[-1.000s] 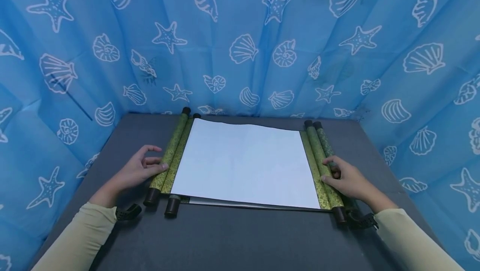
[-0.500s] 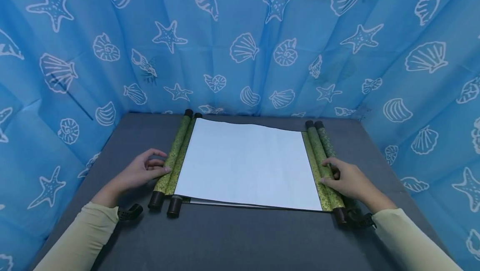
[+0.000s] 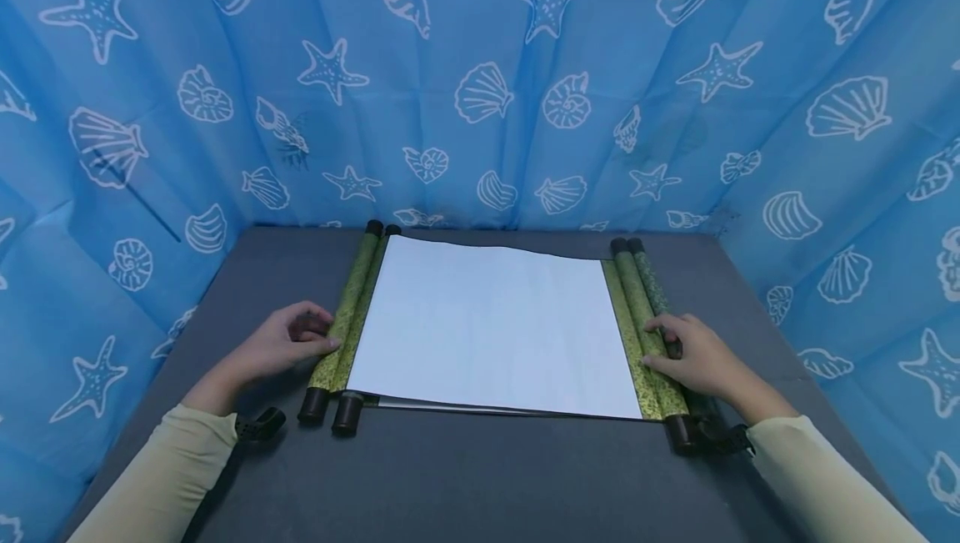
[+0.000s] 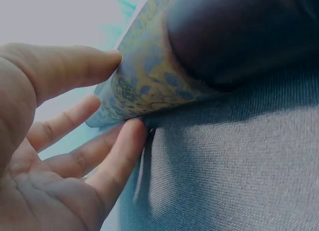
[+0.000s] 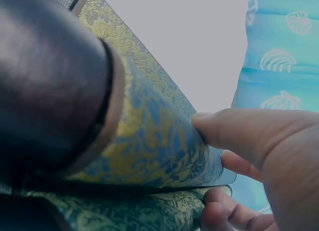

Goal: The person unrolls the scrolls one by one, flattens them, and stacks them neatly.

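Note:
A hanging scroll (image 3: pixel 495 326) lies unrolled across the table, with white paper in the middle and green-gold brocade at both ends. My left hand (image 3: pixel 273 347) holds its left roller (image 4: pixel 149 66), thumb on the upper side and fingertips at the underside. At the other end, my right hand (image 3: pixel 697 359) grips the right roller (image 5: pixel 149 131) between thumb and fingers. Both rollers have dark brown end knobs. A second roller (image 3: pixel 347 415) with a dark knob pokes out below the paper at left. Beside the right roller lies another, darker green roller (image 3: pixel 651 280), partly hidden by my hand.
The scroll lies on a dark grey table (image 3: pixel 480 485). Behind and at both sides hangs a blue curtain (image 3: pixel 420 109) with white shells and starfish. A strip of another white sheet (image 3: pixel 450 409) shows under the paper's front edge.
Over the first half second, my left hand and the left roller shifted slightly right and toward me. My right hand stays on its roller, almost still. The head view has tilted a little.

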Available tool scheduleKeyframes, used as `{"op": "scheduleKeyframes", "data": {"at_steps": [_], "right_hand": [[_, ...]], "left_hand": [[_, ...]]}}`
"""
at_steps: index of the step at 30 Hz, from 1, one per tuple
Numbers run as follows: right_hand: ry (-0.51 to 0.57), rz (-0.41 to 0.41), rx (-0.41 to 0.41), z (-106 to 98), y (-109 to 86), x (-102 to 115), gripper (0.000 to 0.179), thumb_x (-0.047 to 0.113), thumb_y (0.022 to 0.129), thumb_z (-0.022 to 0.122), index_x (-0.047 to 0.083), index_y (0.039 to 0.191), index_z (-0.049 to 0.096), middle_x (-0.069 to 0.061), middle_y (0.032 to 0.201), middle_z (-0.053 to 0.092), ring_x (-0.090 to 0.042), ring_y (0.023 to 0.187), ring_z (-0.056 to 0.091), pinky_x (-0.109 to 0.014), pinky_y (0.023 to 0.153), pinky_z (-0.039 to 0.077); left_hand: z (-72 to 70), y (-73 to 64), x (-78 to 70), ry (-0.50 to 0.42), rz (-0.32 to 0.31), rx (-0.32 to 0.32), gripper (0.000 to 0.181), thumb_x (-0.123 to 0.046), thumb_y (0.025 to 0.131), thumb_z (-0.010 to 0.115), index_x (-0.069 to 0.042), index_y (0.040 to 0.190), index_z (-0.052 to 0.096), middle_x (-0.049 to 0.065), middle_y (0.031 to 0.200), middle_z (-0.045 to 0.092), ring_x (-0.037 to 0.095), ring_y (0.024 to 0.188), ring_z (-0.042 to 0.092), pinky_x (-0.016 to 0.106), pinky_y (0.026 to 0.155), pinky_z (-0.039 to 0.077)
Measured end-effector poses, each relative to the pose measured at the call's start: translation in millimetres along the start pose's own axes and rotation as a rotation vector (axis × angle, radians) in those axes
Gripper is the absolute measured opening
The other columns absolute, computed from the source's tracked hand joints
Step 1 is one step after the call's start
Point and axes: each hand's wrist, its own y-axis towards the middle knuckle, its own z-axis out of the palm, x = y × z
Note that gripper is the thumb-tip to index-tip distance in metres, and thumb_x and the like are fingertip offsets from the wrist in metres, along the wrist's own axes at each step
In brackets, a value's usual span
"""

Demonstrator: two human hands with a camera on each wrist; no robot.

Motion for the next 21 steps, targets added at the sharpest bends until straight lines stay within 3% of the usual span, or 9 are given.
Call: {"op": "scheduleKeyframes", "data": {"at_steps": [6,13,17,21], "right_hand": [[0.002,-0.013,0.012,-4.2,-5.5,0.5,0.057,0.034,0.097,0.08,0.007,0.143,0.061,-0.028,0.124,0.055,-0.039,0.106,0.061,-0.045,0.069,0.051],[-0.013,0.038,0.073,-5.6,-7.1,2.1,0.081,0.051,0.088,0.085,0.011,0.152,0.055,-0.031,0.132,0.045,-0.037,0.1,0.062,-0.045,0.068,0.05],[-0.013,0.026,0.064,-4.6,-6.7,1.5,0.079,0.043,0.088,0.087,0.008,0.151,0.055,-0.034,0.134,0.043,-0.043,0.105,0.061,-0.048,0.069,0.052],[-0.004,0.022,0.049,-4.5,-6.6,1.6,0.075,0.036,0.088,0.088,0.005,0.149,0.056,-0.033,0.13,0.044,-0.038,0.099,0.058,-0.046,0.069,0.051]], "left_hand": [[0.1,-1.7,-1.6,0.014,0.005,-0.011,0.045,-0.024,0.101,0.075,0.002,0.135,0.059,0.023,0.129,0.066,0.032,0.114,0.07,0.042,0.088,0.061],[-0.8,-3.2,-0.1,0.019,-0.001,-0.031,0.047,-0.024,0.099,0.077,0.002,0.135,0.06,0.023,0.128,0.065,0.033,0.114,0.069,0.04,0.086,0.062],[-1.4,-3.6,-0.3,0.003,-0.008,-0.042,0.044,-0.024,0.098,0.08,0.002,0.127,0.061,0.022,0.124,0.064,0.028,0.107,0.072,0.04,0.081,0.061],[-3.1,-3.9,-0.9,-0.016,-0.016,-0.057,0.041,-0.023,0.095,0.082,0.002,0.12,0.061,0.02,0.117,0.064,0.023,0.099,0.073,0.04,0.078,0.061]]}}
